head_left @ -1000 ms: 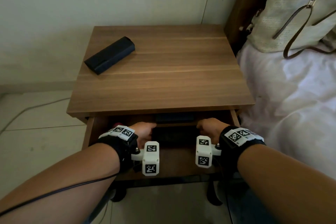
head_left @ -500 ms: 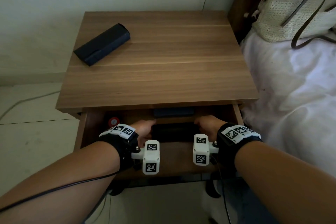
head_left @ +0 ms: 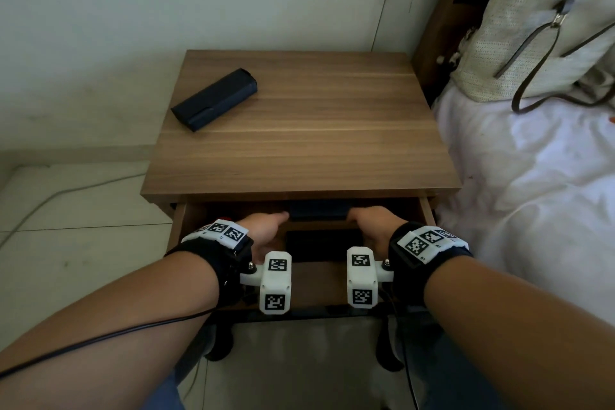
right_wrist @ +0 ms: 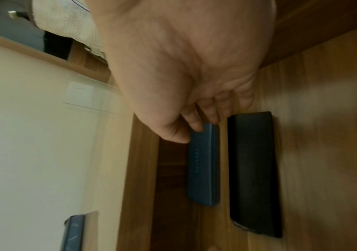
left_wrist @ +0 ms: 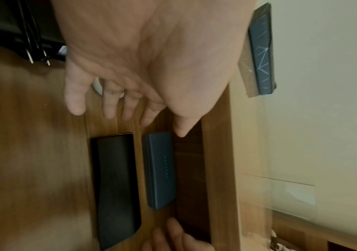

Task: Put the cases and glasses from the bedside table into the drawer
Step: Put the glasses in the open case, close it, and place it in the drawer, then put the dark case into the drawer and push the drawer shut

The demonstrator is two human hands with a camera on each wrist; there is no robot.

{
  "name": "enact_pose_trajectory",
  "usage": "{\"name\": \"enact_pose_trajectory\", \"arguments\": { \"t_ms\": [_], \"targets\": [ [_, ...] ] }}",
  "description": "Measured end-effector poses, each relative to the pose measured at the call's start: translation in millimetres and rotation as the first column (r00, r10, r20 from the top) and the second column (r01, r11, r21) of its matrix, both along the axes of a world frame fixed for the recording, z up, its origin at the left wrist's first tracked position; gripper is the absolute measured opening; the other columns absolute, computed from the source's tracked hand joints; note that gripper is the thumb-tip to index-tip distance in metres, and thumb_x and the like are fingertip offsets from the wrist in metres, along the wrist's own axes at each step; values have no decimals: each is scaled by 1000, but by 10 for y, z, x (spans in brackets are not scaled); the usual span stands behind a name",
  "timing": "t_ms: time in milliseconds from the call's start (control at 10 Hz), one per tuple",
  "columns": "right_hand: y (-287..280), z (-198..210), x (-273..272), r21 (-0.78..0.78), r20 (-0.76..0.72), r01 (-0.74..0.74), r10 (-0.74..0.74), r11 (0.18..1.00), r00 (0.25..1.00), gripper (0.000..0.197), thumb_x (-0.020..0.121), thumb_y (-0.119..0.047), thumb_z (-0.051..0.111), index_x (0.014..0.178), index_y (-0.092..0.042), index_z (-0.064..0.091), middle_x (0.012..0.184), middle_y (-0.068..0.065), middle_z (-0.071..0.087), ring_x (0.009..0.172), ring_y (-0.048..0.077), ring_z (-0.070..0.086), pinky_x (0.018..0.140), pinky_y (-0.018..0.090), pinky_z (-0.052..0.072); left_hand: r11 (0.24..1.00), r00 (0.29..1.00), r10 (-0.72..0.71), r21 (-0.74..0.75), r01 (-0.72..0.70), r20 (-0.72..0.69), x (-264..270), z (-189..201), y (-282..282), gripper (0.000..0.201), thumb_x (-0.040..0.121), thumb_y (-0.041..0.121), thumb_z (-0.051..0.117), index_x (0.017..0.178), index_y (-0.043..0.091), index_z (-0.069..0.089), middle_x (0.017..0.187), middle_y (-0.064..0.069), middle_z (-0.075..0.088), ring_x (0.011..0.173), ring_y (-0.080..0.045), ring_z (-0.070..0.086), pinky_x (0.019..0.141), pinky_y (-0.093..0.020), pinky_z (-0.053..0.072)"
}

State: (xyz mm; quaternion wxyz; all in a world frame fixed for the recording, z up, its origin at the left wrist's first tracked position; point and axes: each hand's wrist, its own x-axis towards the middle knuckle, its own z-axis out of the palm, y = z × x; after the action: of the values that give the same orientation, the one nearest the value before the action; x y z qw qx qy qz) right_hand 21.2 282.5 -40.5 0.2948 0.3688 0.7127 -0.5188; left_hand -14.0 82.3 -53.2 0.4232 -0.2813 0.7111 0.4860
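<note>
A dark navy rectangular glasses case [head_left: 214, 99] lies on the bedside table's top, far-left of the open wooden drawer [head_left: 427, 210], still to be moved. Inside the drawer, the left hand [head_left: 266, 226] hovers with relaxed, empty fingers beside a blue textured case [head_left: 317, 211]; the right hand [head_left: 372, 223] pinches its other end, apparently settling it behind a flat black case [head_left: 321, 240].

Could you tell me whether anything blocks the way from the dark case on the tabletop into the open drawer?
Nothing visible does: the dark case lies alone on the bedside table, and the drawer stands open below its front edge.
</note>
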Motion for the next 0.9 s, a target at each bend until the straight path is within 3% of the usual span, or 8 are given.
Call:
{"name": "enact_pose_trajectory", "arguments": {
  "t_ms": [100, 200, 300, 500, 600, 700, 800, 900],
  "targets": [
    [-110, 239, 69, -27, 6, 2, -2, 1000, 1000, 16, 88, -21, 53, 73, -17, 50, 78, 4, 48, 71, 18, 47, 76, 40, 46, 999, 1000, 0, 54, 2, -23, 135, 279, -47, 52, 94, 44, 52, 131, 7, 52, 133, -11, 56, 121, -30, 55, 99, -42, 47],
    [-222, 417, 137, -103, -34, 19, -23, 995, 999, 28, 90, -21, 52, 114, -9, 60, 112, 14, 63, 108, 27, 59, 96, 41, 46, 991, 999, -21, 129, 25, -30, 218, 498, -59, 46, 97, 38, 50, 129, 5, 54, 135, -16, 56, 125, -30, 54, 95, -40, 48],
    [-366, 579, 180, -164, -88, -10, -5, 986, 996, 35, 94, -20, 48, 125, -6, 56, 103, 10, 65, 107, 25, 60, 100, 39, 41, 984, 999, 3, 178, 4, -38, 298, 668, -132, 47, 97, 37, 50, 132, 5, 52, 133, -17, 58, 127, -31, 53, 102, -42, 45],
    [-640, 854, 161, -196, -147, -60, 31, 979, 989, 32, 96, -20, 45, 123, -5, 54, 91, 6, 64, 101, 25, 60, 102, 40, 42, 982, 995, -8, 187, 27, -99, 367, 975, -312, 40, 97, 37, 48, 127, 11, 55, 119, -11, 63, 117, -26, 58, 77, -35, 46],
    [-769, 1022, 64, -209, -179, -81, 43, 974, 983, 29, 97, -20, 43, 120, -7, 54, 88, 5, 63, 93, 22, 61, 84, 35, 49, 983, 992, 1, 184, 22, -127, 292, 1143, -428, 42, 97, 40, 48, 127, 12, 56, 125, -10, 63, 109, -23, 60, 68, -33, 47],
    [-871, 1205, -78, -209, -212, -117, 72, 971, 975, 18, 97, -21, 42, 105, -11, 56, 85, 4, 61, 82, 18, 60, 91, 36, 43, 985, 985, 33, 171, -3, -172, 186, 1323, -526, 41, 97, 40, 47, 126, 12, 57, 126, -9, 62, 107, -21, 59, 63, -32, 43],
    [-948, 1354, -240, -187, -234, -117, 72, 975, 970, 13, 94, -21, 48, 90, -13, 57, 86, 4, 63, 78, 18, 62, 91, 39, 45, 985, 974, 70, 169, -33, -217, 68, 1472, -609, 36, 98, 39, 46, 120, 13, 57, 123, -7, 62, 106, -19, 59, 64, -31, 43],
    [-1030, 1477, -410, -174, -268, -124, 74, 977, 960, 17, 93, -22, 50, 104, -11, 57, 90, 4, 62, 81, 18, 63, 74, 34, 48, 978, 952, 145, 182, -98, -269, -80, 1549, -671, 33, 98, 38, 46, 118, 14, 58, 121, -7, 61, 102, -20, 59, 68, -30, 42]
  ]
}}
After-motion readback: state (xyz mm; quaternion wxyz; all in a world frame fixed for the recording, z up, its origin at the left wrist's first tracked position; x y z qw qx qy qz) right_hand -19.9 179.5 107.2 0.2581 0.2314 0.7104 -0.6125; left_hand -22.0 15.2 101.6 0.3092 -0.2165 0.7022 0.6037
